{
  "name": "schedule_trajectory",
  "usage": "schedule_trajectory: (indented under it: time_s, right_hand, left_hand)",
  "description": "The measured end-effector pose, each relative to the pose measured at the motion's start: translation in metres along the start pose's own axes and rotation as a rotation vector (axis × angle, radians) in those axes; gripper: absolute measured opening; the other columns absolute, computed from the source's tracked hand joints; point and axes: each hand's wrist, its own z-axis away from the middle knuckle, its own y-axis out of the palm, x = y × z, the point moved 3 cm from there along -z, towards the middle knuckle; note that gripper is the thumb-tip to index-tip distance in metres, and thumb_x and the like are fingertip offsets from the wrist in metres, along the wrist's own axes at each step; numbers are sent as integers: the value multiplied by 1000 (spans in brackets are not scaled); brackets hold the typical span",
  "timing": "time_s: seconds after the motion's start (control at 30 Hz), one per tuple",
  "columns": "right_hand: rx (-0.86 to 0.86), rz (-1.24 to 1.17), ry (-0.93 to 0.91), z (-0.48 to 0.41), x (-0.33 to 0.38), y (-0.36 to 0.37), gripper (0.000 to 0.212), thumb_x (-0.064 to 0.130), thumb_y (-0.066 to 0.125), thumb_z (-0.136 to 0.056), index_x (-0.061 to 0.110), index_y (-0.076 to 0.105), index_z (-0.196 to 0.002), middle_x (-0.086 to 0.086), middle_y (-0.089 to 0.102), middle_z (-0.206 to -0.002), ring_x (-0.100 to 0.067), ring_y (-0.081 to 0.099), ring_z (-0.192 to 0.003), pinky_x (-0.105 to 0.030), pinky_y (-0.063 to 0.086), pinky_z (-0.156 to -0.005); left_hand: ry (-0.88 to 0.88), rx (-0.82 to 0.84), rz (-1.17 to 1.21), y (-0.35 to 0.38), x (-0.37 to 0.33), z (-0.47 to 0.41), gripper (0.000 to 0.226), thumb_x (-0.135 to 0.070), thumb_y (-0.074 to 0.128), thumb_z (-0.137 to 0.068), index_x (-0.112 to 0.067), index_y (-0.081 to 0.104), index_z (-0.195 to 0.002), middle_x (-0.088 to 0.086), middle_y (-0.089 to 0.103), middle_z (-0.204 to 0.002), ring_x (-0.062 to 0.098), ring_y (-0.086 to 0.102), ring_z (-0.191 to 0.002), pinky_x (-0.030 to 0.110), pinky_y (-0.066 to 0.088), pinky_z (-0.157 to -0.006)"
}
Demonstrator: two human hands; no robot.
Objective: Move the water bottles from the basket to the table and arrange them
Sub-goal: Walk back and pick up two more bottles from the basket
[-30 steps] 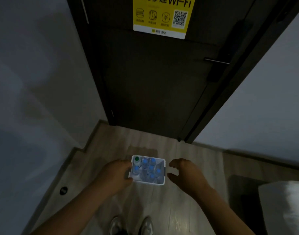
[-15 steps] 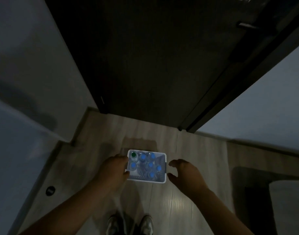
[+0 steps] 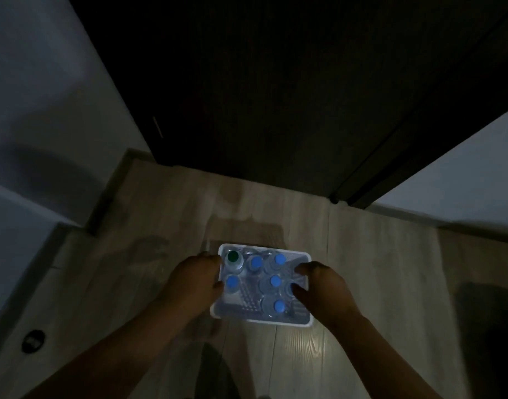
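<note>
Water bottles [image 3: 275, 281], mostly blue-capped, stand in a white basket [image 3: 261, 319] on the wooden floor [image 3: 367, 269] near a dark door [image 3: 275, 96]; the left hand [image 3: 193, 279] grips its left rim, the right hand [image 3: 323, 286] curls over the right rim, grip unclear

only one cam here, strapped on the head, wide-angle, facing forward and tipped steeply down at the floor [image 3: 362, 269]. basket [image 3: 255, 320] sits fairly close, lower centre of frame; dark door [image 3: 275, 96] fills the top
</note>
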Motion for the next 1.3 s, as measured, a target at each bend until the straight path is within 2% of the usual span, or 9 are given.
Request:
schedule_trajectory:
  time_s: [0.13, 0.33, 0.43, 0.63, 0.8, 0.93, 1.07, 1.17, 1.3]
  right_hand:
    - [-26, -23, -26, -45, -20, 58, 44, 32, 61, -90, 21, 52, -132, 2, 61, -126, -11, 58, -111, -23, 46, -94]
    - [-86, 5, -67, -94, -47, 128, 42, 33, 61, -91, 25, 52, -131, 3, 62, -124, -10, 61, -106, -22, 49, -90]
    - [-99, 23, -85, -109, -54, 151, 43, 33, 60, -91, 26, 50, -132, 4, 60, -126, -10, 59, -108, -24, 49, -93]
    - [-135, 56, -116, -127, -58, 170, 43, 35, 60, -90, 25, 50, -131, 4, 56, -129, -11, 57, -111, -23, 48, -94]
    - [-130, 128, -113, -133, -59, 180, 38, 38, 58, -91, 27, 51, -127, 4, 56, -125, -10, 57, -106, -17, 43, -84]
    - [-115, 164, -91, -135, -62, 186, 30, 36, 58, -91, 24, 53, -118, 2, 55, -123, -11, 56, -105, -21, 45, -90]
    - [-84, 74, -64, -137, -65, 189, 34, 29, 63, -89, 22, 50, -119, 1, 50, -127, -13, 53, -112, -24, 43, -95]
    - [-110, 12, -72, -137, -66, 187, 35, 26, 65, -88, 22, 49, -118, 3, 52, -125, -12, 53, -113, -23, 42, -94]
    - [-125, -31, -76, -137, -69, 187, 32, 24, 66, -86, 23, 51, -114, 4, 54, -121, -10, 53, -107, -19, 42, -89]
  left_hand:
    - [41, -84, -64, 56, 26, -52, 28, -40, 55, -91, -18, 55, -110, -2, 62, -112, 12, 60, -98, 20, 43, -84]
    - [64, -157, 3, 122, 53, -117, 38, -34, 60, -88, -17, 53, -121, 2, 61, -120, 15, 59, -102, 27, 49, -86]
    - [67, -182, 31, 142, 61, -135, 42, -35, 62, -87, -17, 51, -124, 3, 59, -123, 18, 59, -104, 31, 50, -88]
    - [109, -211, 29, 158, 62, -156, 37, -35, 60, -87, -16, 51, -118, 3, 58, -117, 18, 59, -97, 30, 50, -80]
    - [155, -217, 14, 161, 59, -165, 34, -29, 61, -87, -14, 54, -116, 5, 56, -116, 20, 58, -98, 31, 49, -83]
    - [168, -234, 28, 165, 62, -169, 30, -27, 62, -86, -16, 56, -114, 2, 52, -116, 17, 55, -96, 23, 43, -78]
    - [163, -221, 35, 171, 61, -174, 29, -26, 63, -86, -13, 54, -110, 4, 48, -117, 15, 52, -87, 25, 42, -70]
    - [140, -215, 29, 174, 60, -180, 30, -22, 64, -85, -12, 54, -112, 8, 46, -122, 22, 57, -95, 27, 45, -76]
    - [117, -206, 28, 174, 59, -186, 33, -21, 67, -83, -12, 57, -112, 9, 47, -125, 22, 57, -100, 25, 44, -80]
